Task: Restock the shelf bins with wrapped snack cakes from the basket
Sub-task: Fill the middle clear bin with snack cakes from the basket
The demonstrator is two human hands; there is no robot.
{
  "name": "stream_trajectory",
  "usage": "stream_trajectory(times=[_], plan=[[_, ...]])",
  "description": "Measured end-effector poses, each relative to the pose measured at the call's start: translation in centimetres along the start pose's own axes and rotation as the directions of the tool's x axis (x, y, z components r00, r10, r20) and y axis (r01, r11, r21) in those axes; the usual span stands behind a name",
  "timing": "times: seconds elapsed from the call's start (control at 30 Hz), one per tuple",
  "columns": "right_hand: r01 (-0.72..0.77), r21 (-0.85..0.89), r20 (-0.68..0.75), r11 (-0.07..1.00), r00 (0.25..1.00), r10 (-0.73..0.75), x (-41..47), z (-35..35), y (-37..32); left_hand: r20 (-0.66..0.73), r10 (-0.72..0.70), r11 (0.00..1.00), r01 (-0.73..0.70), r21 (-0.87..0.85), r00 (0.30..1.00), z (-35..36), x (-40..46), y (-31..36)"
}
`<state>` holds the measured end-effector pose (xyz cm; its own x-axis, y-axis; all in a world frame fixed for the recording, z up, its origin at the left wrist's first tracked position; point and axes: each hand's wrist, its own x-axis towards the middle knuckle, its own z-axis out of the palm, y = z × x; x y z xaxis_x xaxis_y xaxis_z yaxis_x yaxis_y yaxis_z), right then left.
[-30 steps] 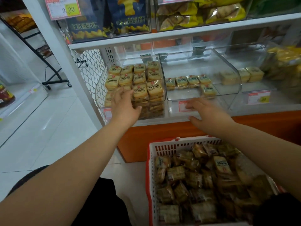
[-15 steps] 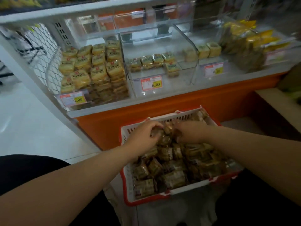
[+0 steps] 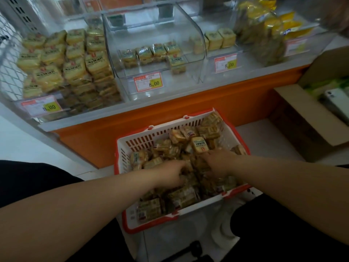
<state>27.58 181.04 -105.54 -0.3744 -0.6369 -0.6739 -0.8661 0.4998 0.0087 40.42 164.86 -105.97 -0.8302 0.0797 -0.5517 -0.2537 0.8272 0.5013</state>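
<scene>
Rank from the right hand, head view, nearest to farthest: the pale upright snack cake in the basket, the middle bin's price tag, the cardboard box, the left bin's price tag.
From the right hand:
1. Pale upright snack cake, just above the fingertips, in the basket.
2. Middle bin's price tag, up on the shelf front.
3. Cardboard box, far right on the floor.
4. Left bin's price tag, far left.

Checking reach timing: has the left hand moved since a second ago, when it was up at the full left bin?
Yes. The left hand has come down from the full left bin into the basket, among the snack cakes.
</scene>
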Motion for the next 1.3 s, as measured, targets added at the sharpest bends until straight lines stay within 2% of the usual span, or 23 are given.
stream_trajectory(times=[0.2,0.23,0.3,0.37,0.4,0.43,0.47,0.53,0.57,0.6,0.7,0.83,0.9,0.97,1.03,1.13,1.2,1.3], plan=[[-0.018,-0.009,-0.017,1.0,1.0,0.018,0.6,-0.6,0.1,-0.055,-0.094,0.991,0.088,-0.099,0.994,-1.0,0.2,0.6],[-0.013,0.064,-0.001,0.998,1.0,0.013,0.6,-1.0,0.3,-0.057,-0.098,0.987,0.09,-0.131,0.994,-1.3,0.1,0.7],[0.019,0.35,-0.012,0.936,1.0,-0.015,0.4,-2.2,0.7,-0.075,-0.105,0.97,0.086,-0.226,0.992,-2.0,0.0,0.7],[0.09,0.633,-0.105,0.769,0.994,-0.03,-0.3,-4.0,0.7,-0.117,-0.138,0.938,0.092,-0.335,0.983,-3.1,-0.4,0.7],[0.14,0.721,-0.166,0.678,0.986,-0.028,-0.8,-4.9,0.6,-0.125,-0.169,0.897,0.1,-0.43,0.978,-3.8,-0.9,0.8],[0.201,0.768,-0.234,0.608,0.972,-0.025,-1.3,-5.7,0.3,-0.112,-0.212,0.815,0.112,-0.568,0.971,-4.6,-1.3,0.9],[0.263,0.78,-0.309,0.568,0.951,-0.016,-1.7,-6.3,-0.1,-0.067,-0.259,0.679,0.132,-0.722,0.963,-5.4,-1.7,0.9],[0.381,0.713,-0.475,0.588,0.88,0.006,-2.5,-7.0,-1.1,0.024,-0.268,0.352,0.121,-0.928,0.963,-7.2,-2.6,0.9],[0.429,0.66,-0.55,0.617,0.835,0.007,-2.8,-7.2,-1.8,0.011,-0.245,0.273,0.08,-0.959,0.969,-8.0,-3.2,0.8],[0.463,0.621,-0.598,0.632,0.801,0.001,-3.1,-7.4,-2.4,-0.023,-0.237,0.239,0.035,-0.97,0.971,-8.6,-3.7,0.6],[0.517,0.629,-0.635,0.58,0.773,0.0,-3.8,-7.7,-4.0,-0.154,-0.234,0.249,-0.094,-0.964,0.96,-9.4,-5.0,0.2],[0.551,0.711,-0.677,0.438,0.704,0.214,-4.3,-8.4,-5.0,-0.297,-0.188,0.34,-0.222,-0.914,0.936,-9.2,-6.2,-0.5],[0.546,0.787,-0.612,0.289,0.749,0.253,-4.3,-9.0,-5.1,-0.351,-0.164,0.375,-0.271,-0.887,0.922,-9.2,-6.8,-0.8],[0.494,0.858,-0.513,0.141,0.837,0.19,-4.2,-9.7,-5.5,-0.394,-0.164,0.392,-0.307,-0.867,0.904,-9.3,-7.5,-1.1],[0.441,0.896,-0.444,0.057,0.886,0.134,-3.9,-10.5,-6.5,-0.426,-0.172,0.417,-0.326,-0.849,0.888,-9.5,-8.3,-1.5],[0.424,0.904,-0.416,-0.057,0.902,0.117,-3.6,-12.1,-8.2,-0.46,-0.228,0.445,-0.329,-0.833,0.858,-10.5,-9.6,-2.1],[0.412,0.899,-0.402,-0.15,0.911,0.094,-3.3,-13.1,-9.1,-0.465,-0.303,0.411,-0.326,-0.851,0.832,-11.4,-10.5,-2.9],[0.402,0.896,-0.396,-0.19,0.916,0.067,-3.1,-14.3,-10.1,-0.42,-0.349,0.384,-0.281,-0.88,0.838,-12.3,-12.0,-4.0]])
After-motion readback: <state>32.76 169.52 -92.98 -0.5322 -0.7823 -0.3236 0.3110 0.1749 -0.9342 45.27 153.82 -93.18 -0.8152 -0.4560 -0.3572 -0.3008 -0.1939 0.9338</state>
